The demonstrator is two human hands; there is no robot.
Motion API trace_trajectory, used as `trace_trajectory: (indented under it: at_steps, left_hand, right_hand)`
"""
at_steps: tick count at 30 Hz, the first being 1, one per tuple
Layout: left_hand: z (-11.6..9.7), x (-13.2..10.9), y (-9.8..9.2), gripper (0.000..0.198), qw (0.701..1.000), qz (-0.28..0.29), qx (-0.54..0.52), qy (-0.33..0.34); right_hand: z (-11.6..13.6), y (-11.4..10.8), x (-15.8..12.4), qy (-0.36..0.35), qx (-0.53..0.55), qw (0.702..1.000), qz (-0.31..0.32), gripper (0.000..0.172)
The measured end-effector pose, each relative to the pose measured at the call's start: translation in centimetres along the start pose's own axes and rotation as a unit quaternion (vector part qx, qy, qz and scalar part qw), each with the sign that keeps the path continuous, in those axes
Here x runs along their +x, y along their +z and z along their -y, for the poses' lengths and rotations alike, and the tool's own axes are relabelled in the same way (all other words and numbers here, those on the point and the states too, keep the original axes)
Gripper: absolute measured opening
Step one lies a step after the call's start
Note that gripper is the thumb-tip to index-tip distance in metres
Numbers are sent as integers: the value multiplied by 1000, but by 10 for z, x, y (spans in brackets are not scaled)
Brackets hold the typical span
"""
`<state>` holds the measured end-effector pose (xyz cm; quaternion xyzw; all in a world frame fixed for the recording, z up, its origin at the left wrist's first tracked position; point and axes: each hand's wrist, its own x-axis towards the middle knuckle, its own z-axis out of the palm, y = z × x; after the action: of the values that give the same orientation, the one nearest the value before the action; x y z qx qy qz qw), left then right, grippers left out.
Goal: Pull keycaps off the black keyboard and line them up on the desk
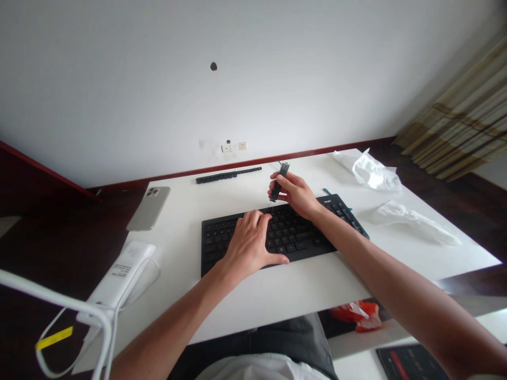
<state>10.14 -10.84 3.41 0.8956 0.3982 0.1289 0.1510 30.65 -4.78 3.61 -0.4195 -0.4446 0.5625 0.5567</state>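
A black keyboard (312, 232) lies across the middle of the white table (301, 285). My left hand (249, 243) rests flat on its keys, fingers stretched out, holding nothing. Just above the keyboard's top row, my right hand (296, 194) is closed around a slim dark tool (279, 181), a keycap puller by the look of it, with its lower end close to the keys.
A row of black keycaps (228, 175) lies along the table's far edge. A phone (149, 208) sits face down at the left corner, a white power strip (119, 277) with cables nearer me. Crumpled white plastic bags (374, 171) lie at the right.
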Motion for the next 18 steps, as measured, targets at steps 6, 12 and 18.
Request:
trace_trajectory:
  at_steps: [6,12,18]
  left_hand:
    - [1,2,2,99,1000,3,-1,0]
    - [1,2,1,101,1000,5,1,3]
    - [2,2,2,100,1000,6,-2,6]
  right_hand:
    - [-3,-2,0,16,-12,1000,17,36]
    - [1,-2,-1,17,-18,999,43,35]
    - [3,-2,-1,16,-26,999,20,36]
